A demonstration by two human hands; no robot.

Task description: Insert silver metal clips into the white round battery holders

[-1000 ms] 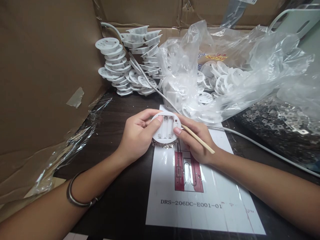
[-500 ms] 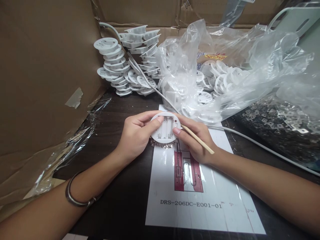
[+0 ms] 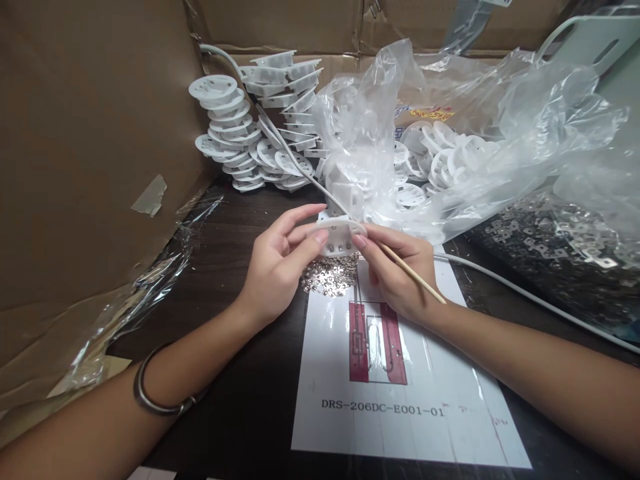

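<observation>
- Battery holder (image 3: 336, 236), white and round-rimmed, is raised above the bench (image 3: 240, 393) between the person's two hands, tilted so that its side wall shows.
- Left hand (image 3: 277, 270) has its grip closed on the left end of the holder, the thumb laid along the near side; the index finger reaches out above, and a dark metal bracelet (image 3: 155, 400) circles the forearm.
- Right hand (image 3: 403, 270) pinches the holder's right end in its grip, thumb at the front; a thin wooden stick (image 3: 414, 275) lies across that hand, its far end hidden at the fingers.
- Small metal plates (image 3: 330, 279) sit heaped just below the holder, at the left edge of a printed sheet (image 3: 370, 437) bearing a red-banded diagram and the code DRS-206DC-E001-01.
- Stacked holders (image 3: 220, 120), white like the held one, lean together at the back left.
- Clear plastic bag (image 3: 370, 153) stands crumpled behind the hands, with more white holders around it; a pale cable (image 3: 295, 160) runs down past the stacks.
- Metal pieces (image 3: 555, 247) in a large heap lie under clear plastic at the right.
</observation>
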